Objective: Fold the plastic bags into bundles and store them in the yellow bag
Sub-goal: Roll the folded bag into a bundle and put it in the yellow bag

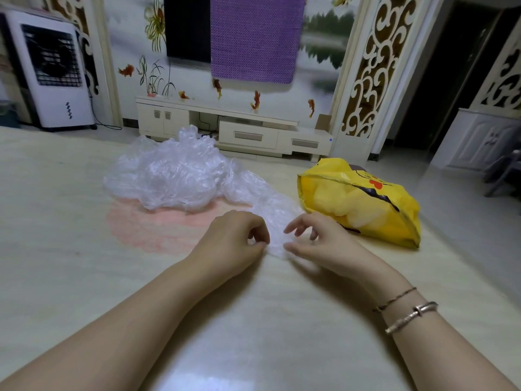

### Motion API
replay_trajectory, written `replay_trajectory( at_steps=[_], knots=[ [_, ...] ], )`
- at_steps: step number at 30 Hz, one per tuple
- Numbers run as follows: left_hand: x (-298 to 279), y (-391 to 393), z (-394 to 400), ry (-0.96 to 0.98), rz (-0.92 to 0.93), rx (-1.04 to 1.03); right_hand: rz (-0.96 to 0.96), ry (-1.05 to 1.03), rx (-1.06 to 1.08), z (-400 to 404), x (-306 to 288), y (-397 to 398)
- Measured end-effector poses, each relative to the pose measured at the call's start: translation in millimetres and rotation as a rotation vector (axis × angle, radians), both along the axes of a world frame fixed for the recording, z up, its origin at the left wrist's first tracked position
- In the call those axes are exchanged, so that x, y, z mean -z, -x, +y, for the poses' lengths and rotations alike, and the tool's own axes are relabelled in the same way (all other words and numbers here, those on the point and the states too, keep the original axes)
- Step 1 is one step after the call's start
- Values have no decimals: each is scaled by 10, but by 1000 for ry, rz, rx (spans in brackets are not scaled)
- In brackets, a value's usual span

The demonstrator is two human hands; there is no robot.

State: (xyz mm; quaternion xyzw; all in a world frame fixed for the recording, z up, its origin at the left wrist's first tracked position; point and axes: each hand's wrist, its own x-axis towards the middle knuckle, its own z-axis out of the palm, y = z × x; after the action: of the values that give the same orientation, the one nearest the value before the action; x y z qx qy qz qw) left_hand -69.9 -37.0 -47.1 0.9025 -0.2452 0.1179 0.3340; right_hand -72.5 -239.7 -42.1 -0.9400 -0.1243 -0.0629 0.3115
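Both forearms reach toward twelve o'clock over the pale glossy table, where the left hand, fingers curled, pinches the near edge of a flattened clear plastic bag and the right hand, just at its three o'clock, holds the same edge between thumb and forefinger with the other fingers loosely spread. A heap of crumpled clear bags lies at eleven o'clock from the hands, before a cream TV cabinet and a painted wall. At two o'clock lies the yellow bag on its side, mouth facing the hands, pale bundles showing through its wall.
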Motion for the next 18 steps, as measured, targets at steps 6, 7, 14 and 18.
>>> replay_trajectory(
  at_steps=[6, 7, 14, 18],
  knots=[
    [-41, 23, 12, 171, 72, 50, -62, 75, -32, 61, 41, 11],
    [-56, 28, 2, 218, 80, 60, -71, 56, -33, 72, 32, 15],
    [-199, 33, 20, 658, 169, 15, -109, -414, -30, 136, -179, 80],
    [-250, 5, 52, 757, 198, -29, -63, -870, -71, 136, -337, 138]
  ],
)
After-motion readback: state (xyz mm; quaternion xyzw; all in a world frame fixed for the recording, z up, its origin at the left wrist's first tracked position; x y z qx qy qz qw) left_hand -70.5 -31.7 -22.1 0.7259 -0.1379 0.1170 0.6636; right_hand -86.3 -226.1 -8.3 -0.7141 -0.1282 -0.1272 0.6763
